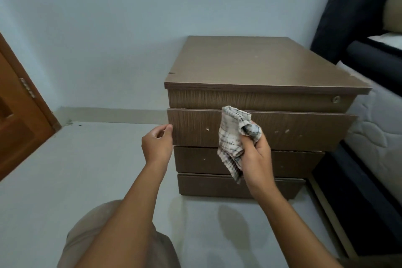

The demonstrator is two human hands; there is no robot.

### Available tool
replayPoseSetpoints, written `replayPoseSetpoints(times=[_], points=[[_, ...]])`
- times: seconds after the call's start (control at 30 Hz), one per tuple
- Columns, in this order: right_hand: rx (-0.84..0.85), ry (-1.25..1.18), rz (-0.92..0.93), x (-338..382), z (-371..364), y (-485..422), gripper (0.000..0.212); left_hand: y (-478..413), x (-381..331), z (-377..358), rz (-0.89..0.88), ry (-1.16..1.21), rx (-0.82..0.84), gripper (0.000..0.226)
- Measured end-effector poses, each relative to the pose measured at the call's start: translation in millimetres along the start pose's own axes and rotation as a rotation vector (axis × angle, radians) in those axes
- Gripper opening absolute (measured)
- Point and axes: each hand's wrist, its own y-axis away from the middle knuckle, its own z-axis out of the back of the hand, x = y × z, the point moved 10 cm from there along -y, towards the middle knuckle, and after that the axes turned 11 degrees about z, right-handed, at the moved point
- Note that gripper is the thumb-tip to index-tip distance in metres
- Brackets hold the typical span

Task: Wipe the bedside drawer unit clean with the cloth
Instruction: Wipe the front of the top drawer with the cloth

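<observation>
The brown wooden bedside drawer unit (261, 65) stands on the floor against the wall, with several drawer fronts facing me. Its second drawer (304, 130) juts out slightly from the others. My right hand (255, 150) is closed on a checked grey-white cloth (231, 137), which hangs crumpled in front of that drawer's face. My left hand (157, 143) has its fingertips curled at the left edge of the same drawer front. Small pale specks dot the drawer faces and the top.
A bed with a dark frame (369, 54) and white mattress (374, 128) sits close on the right of the unit. A brown wooden door (19, 119) is at the left. Pale floor (87, 169) stretches in front, and my knee (91, 237) shows below.
</observation>
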Motion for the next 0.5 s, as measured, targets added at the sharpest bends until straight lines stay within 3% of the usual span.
replayPoseSetpoints(times=[0.17, 0.37, 0.5], points=[[-0.272, -0.092, -0.19, -24.6, 64.9, 17.0, 0.022, 4.3, 5.3, -9.5, 0.095, 0.109, -0.054, 0.03], [-0.689, -0.235, -0.318, -43.1, 143.4, 39.6, 0.025, 7.6, 11.1, -17.5, 0.164, 0.202, -0.106, 0.029], [-0.851, 0.093, -0.162, -22.0, 193.6, 41.6, 0.032, 9.2, 12.7, -21.7, 0.183, 0.231, -0.115, 0.03]])
